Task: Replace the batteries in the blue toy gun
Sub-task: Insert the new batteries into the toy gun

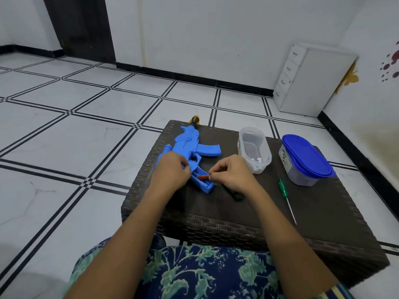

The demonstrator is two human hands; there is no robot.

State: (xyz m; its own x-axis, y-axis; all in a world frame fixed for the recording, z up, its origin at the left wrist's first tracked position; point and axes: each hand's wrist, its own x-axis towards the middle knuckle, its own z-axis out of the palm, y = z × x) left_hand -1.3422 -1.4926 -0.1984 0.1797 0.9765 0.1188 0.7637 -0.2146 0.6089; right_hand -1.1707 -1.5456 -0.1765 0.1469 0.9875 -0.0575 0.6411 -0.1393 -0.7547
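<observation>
On the dark wicker table [323,216], our left hand [172,171] pins the blue toy gun [190,147] at its left side while our right hand [233,173] pinches a red battery [203,177] at the open grip compartment; container labels appear unreadable.
</observation>
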